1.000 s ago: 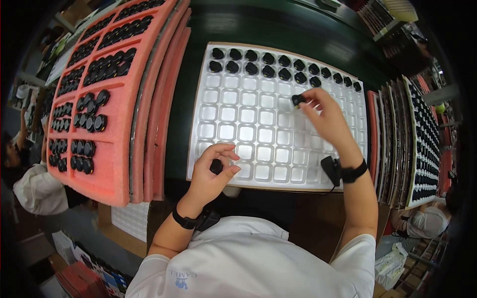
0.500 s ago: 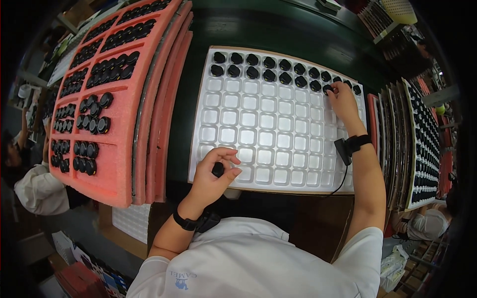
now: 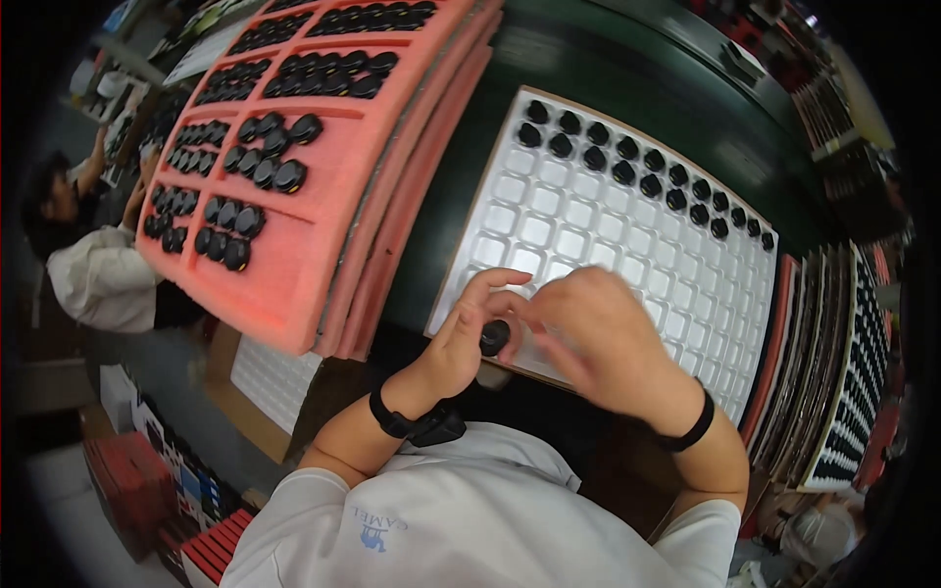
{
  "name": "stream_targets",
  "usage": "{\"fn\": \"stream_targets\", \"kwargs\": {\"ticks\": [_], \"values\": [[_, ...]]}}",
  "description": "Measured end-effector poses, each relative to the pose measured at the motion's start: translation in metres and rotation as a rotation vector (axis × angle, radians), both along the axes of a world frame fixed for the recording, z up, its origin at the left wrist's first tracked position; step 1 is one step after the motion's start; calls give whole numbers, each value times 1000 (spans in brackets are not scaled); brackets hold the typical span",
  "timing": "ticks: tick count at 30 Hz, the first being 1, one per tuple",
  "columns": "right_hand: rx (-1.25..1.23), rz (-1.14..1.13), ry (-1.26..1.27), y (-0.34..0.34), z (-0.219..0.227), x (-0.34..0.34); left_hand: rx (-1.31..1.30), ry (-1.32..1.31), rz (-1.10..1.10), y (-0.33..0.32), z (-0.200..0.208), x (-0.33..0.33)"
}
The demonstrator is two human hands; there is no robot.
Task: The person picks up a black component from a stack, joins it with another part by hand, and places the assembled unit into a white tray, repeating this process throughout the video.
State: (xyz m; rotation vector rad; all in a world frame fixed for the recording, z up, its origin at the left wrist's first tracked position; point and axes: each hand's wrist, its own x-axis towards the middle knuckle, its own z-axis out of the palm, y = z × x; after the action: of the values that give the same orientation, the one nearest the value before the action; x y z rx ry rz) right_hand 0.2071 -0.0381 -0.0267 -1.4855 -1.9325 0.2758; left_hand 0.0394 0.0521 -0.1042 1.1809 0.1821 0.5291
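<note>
While a small black piece [image 3: 495, 338] is clasped in the grip of the left hand [image 3: 456, 343], by the near edge of the white tray [image 3: 571, 243], whether anything is pinched by the blurred right hand [image 3: 603, 338] cannot be told! Light, stiff, perhaps slippery handling is to be expected; its sides are best taken hold of. The tray's far row is lined with matching pieces [image 3: 627, 147], the second only partly; more are clustered in compartments of the pink foam tray [image 3: 265, 284].

Black part [image 3: 495, 338], white grid-patterned tray [image 3: 570, 241], salmon-pink foam tray [image 3: 279, 265], dark green tabletop [image 3: 472, 132]
</note>
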Motion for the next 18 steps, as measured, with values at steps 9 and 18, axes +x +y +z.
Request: {"fn": "stream_targets", "kwargs": {"ticks": [9, 18], "values": [[-51, 187, 37, 25, 16, -39, 64, -83, 187, -2, -6, -10], [89, 194, -8, 89, 57, -73, 45, -60, 69, 5, -14, -21]]}}
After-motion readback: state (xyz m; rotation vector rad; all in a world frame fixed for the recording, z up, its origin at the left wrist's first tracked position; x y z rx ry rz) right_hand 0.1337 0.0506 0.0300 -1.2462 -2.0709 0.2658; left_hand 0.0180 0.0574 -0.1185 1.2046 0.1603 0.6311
